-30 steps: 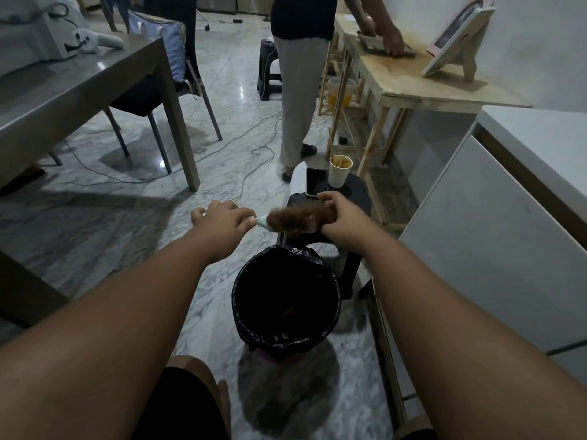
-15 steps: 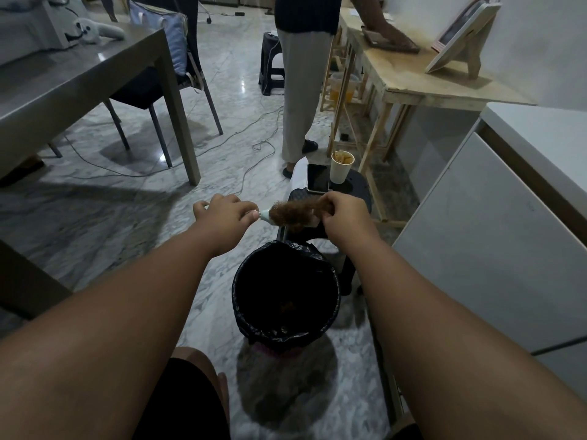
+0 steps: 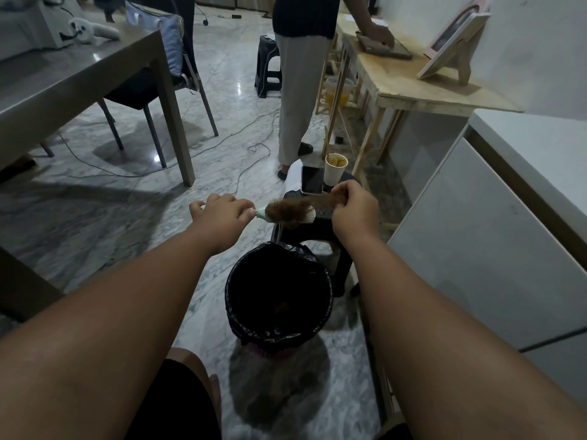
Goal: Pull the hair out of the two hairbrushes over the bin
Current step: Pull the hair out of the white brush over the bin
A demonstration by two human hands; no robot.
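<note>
Left hand clenched round the handle of the hairbrush, held level above the bin, toward its 12 o'clock rim. Right hand pinches the brown hair matted on the bristles, at the brush's 3 o'clock end. Black stool with phone just behind.
</note>
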